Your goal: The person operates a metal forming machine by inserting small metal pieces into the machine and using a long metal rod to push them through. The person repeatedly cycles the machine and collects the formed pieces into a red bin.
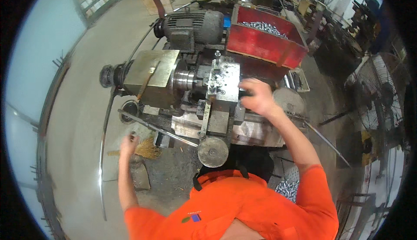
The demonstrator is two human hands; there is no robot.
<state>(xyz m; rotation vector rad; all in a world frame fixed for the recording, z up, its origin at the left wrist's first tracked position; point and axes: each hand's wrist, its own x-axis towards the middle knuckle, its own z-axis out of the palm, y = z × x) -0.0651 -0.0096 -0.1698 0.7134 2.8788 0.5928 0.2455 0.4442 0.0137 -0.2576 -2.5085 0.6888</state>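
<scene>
My right hand (257,96) is at the right side of the metal tool block (226,81), its fingers and thumb curled round a dark spot I cannot make out. Left of that block is the round steel chuck (184,80) of a lathe-like machine. My left hand (129,144) is low at the left, fingers closed, with a small dark thing at the tips that is too small to name. It is beside a long metal lever (156,128), apart from it. That lever runs down to a round metal disc (213,152) in front of my body.
Behind the block stands a red bin (267,44) of small metal parts, beside a grey motor (194,26). A second disc (289,101) is by my right forearm. A straw broom (147,148) lies near my left hand. More parts (287,189) sit at lower right, and a fan (378,90) stands farther right.
</scene>
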